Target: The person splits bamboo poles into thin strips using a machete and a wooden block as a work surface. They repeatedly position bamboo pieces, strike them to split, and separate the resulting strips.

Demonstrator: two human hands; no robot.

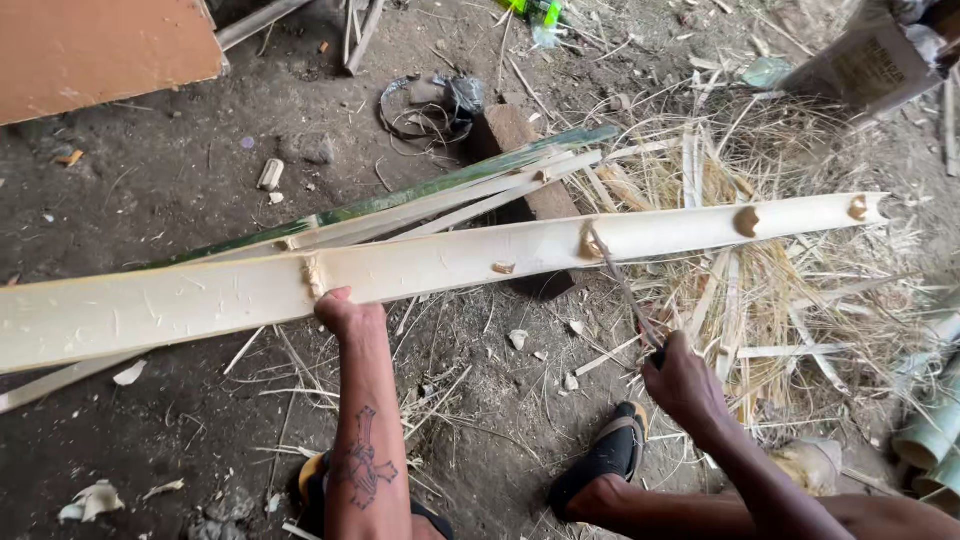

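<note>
Under the pale split bamboo (480, 262), the left hand (340, 312) is gripping its lower edge, propping it over the dirt floor (180, 170). Right hand (683, 380) is clamping a thin blade (618, 280) angled up against the bamboo, straw shavings (760, 290) piling behind.

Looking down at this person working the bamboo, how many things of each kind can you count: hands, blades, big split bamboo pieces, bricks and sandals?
Hands: 2, the left hand under the wide split bamboo and the right hand gripping the blade
Blades: 1, a long thin blade
Wide split bamboo halves: 1
Bricks: 1
Black sandals: 2
Total: 7
</note>
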